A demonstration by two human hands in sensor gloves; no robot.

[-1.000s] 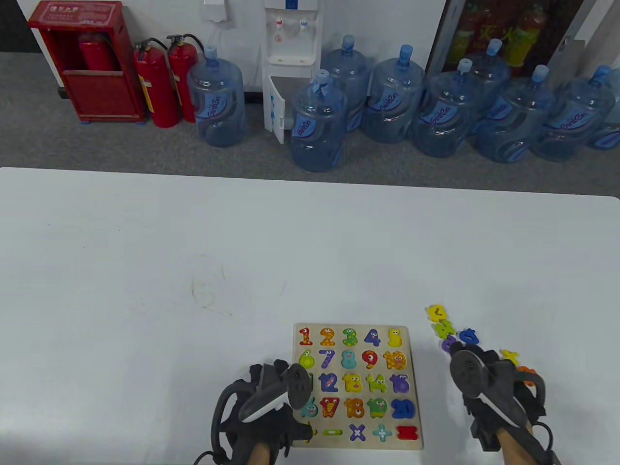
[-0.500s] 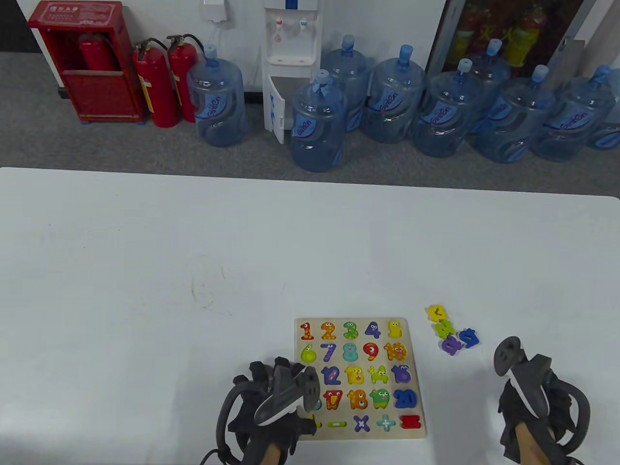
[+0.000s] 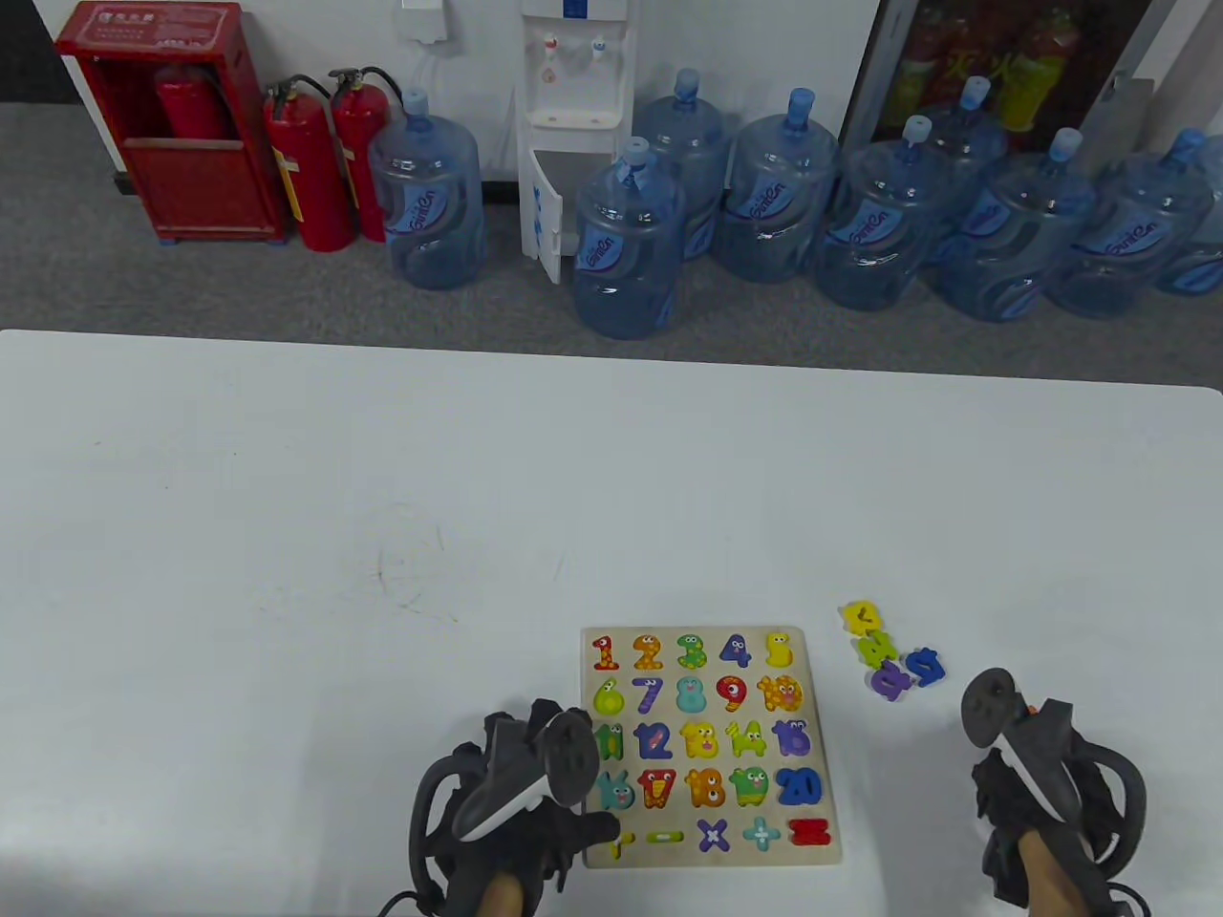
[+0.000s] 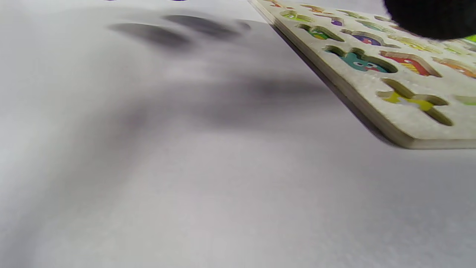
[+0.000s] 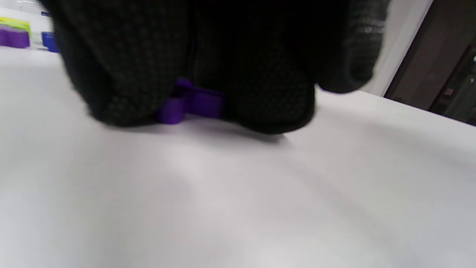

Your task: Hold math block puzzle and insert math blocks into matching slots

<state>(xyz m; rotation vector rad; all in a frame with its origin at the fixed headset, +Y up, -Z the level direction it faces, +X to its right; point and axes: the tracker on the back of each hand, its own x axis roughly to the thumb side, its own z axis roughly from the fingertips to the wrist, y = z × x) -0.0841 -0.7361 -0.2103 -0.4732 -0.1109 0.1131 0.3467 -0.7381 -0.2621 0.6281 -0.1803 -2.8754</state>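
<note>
Right hand (image 3: 1037, 778) shifted left; wrist view reveals purple block (image 5: 193, 102) gripped.

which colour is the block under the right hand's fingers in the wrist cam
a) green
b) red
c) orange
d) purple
d: in the right wrist view a purple block shows between the gloved fingers of the right hand, low against the table.
</note>
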